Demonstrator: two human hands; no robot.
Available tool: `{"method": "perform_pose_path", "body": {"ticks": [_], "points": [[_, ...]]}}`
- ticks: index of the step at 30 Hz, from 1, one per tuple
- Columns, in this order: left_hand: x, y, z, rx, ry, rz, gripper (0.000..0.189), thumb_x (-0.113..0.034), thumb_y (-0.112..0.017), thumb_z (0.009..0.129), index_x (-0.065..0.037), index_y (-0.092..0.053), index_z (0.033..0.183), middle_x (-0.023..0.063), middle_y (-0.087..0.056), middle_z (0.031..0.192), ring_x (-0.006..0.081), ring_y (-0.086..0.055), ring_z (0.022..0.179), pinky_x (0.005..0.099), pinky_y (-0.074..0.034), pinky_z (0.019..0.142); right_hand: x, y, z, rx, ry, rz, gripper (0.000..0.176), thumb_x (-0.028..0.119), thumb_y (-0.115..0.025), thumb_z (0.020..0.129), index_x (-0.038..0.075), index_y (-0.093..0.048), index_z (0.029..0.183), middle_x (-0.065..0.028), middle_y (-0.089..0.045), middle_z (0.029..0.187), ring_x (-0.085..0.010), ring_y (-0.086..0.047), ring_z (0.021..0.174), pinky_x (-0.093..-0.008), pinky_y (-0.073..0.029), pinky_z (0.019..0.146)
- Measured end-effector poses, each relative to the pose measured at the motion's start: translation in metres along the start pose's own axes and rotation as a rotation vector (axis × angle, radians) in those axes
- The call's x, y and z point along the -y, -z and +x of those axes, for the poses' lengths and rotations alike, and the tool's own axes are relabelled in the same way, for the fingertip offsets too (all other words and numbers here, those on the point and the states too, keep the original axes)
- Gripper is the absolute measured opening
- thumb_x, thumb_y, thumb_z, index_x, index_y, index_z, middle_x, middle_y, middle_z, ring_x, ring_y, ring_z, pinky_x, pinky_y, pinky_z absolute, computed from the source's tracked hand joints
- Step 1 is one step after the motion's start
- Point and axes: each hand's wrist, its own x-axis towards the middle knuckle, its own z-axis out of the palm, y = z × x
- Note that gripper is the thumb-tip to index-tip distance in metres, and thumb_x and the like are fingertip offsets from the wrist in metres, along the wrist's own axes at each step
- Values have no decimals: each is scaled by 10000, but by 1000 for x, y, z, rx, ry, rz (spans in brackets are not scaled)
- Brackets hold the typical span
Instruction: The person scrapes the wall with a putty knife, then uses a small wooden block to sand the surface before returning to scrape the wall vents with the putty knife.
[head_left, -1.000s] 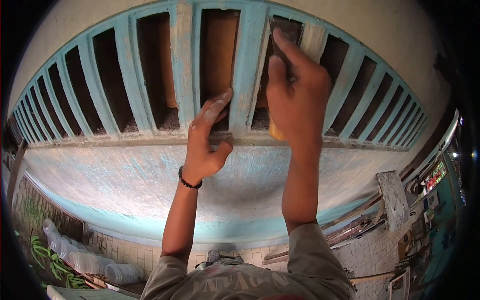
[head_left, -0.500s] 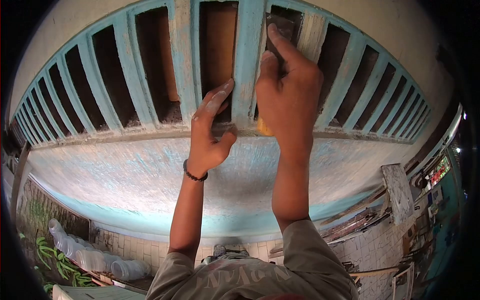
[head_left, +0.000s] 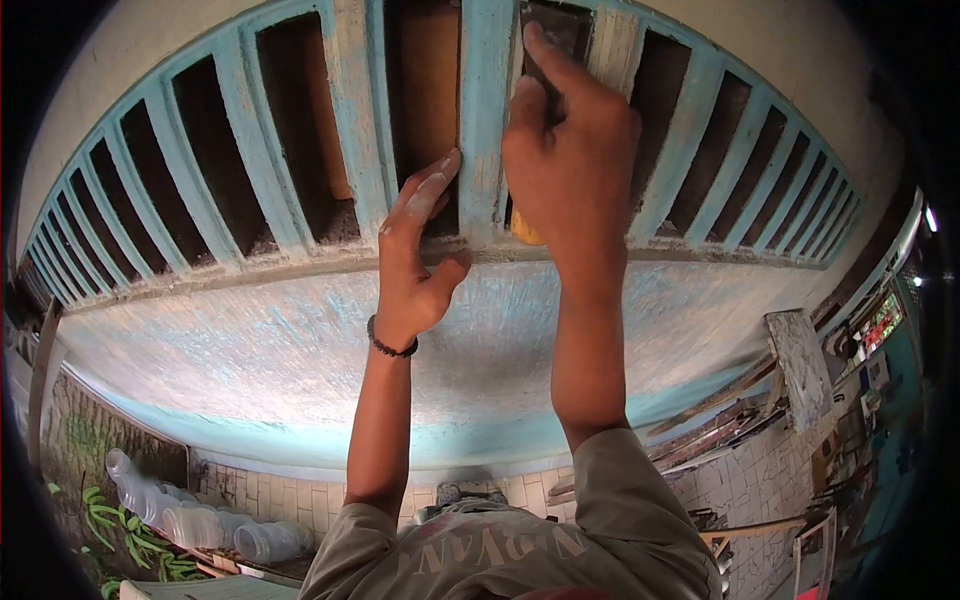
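A row of upright concrete bars painted pale turquoise runs along the top of a scraped wall. My left hand rests at the foot of the middle bar, fingers spread against the bar and thumb on the ledge; it holds nothing and is dusted white. My right hand is raised against the bar to the right, gripping a scraper with a yellow handle end showing below the palm. The dark blade lies flat under my forefinger, in the gap by the bar.
Below, several clear plastic bottles lie on a tiled floor beside green leaves. A grey board and wooden planks lean at the right. A black bead bracelet is on my left wrist. The wall's paint is worn to grey.
My right hand with the scraper has slid upward along the bar. My left hand has stayed at the bar's foot, and the view has tilted up slightly.
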Motion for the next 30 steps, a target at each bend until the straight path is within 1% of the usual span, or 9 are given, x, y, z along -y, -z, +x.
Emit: {"method": "perform_pose_path", "body": {"ticks": [3, 6, 8, 10, 13, 16, 25, 28, 30], "points": [[3, -2, -1, -27, -53, 6, 818, -14, -584, 580, 6, -556, 1397, 270, -563, 1445, 443, -543, 1354, 461, -443, 1145, 1, 8, -30, 104, -151, 59, 399, 33, -596, 933, 5, -687, 1321, -153, -716, 725, -83, -520, 543, -293, -458, 545], [2, 1, 1, -9, -43, 18, 820, -21, -583, 575, 9, -557, 1394, 271, -568, 1440, 446, -549, 1344, 462, -448, 1137, -13, 7, -78, 98, -174, 157, 429, 24, -606, 930, 26, -671, 1354, -102, -692, 680, -59, -503, 559, -270, -452, 537], [1, 3, -1, -1, -27, 33, 812, -19, -583, 586, 5, -556, 1397, 266, -569, 1443, 444, -556, 1336, 456, -456, 1126, -22, 16, -109, 182, -225, 130, 444, -13, -611, 903, 8, -660, 1344, -193, -728, 824, -199, -677, 673, -325, -528, 612], [6, 3, -1, 15, -23, 10, 831, -41, -582, 605, 5, -531, 1433, 253, -532, 1483, 422, -519, 1373, 472, -428, 1149, -21, 27, -130, 274, -315, 120, 468, -37, -620, 883, 12, -654, 1347, -240, -743, 893, -273, -761, 719, -350, -564, 649], [14, 1, -6, 36, -11, -36, 889, -76, -572, 622, 15, -479, 1501, 233, -456, 1561, 381, -439, 1454, 505, -360, 1207, -9, 45, -152, 426, -519, 124, 532, -59, -640, 860, 55, -646, 1380, -251, -729, 890, -288, -742, 694, -336, -558, 659], [6, -2, -4, 35, 35, -6, 909, -60, -557, 601, 28, -475, 1501, 233, -456, 1561, 378, -438, 1455, 496, -356, 1215, -16, 40, -171, 324, -479, 181, 532, -78, -649, 863, 91, -677, 1366, -110, -565, 623, -46, -421, 560, -234, -420, 547], [2, -2, -3, 39, 63, 6, 899, -69, -563, 603, 43, -484, 1492, 236, -464, 1554, 371, -432, 1462, 512, -365, 1214, -15, 44, -168, 347, -451, 129, 553, -84, -648, 834, 78, -675, 1363, -137, -646, 680, -70, -492, 519, -263, -448, 536], [3, -1, -3, 51, 68, 15, 890, -91, -573, 626, 44, -468, 1500, 240, -458, 1558, 372, -435, 1461, 511, -365, 1212, -16, 46, -168, 396, -480, 148, 544, -59, -630, 846, 40, -643, 1380, -283, -727, 1022, -340, -758, 753, -348, -578, 691], [4, 0, -4, 52, 58, 8, 886, -101, -576, 640, 45, -458, 1506, 244, -454, 1559, 376, -435, 1460, 512, -365, 1212, -16, 48, -171, 411, -535, 186, 534, -58, -630, 848, 36, -647, 1374, -289, -723, 1059, -342, -767, 804, -352, -583, 701]]}}
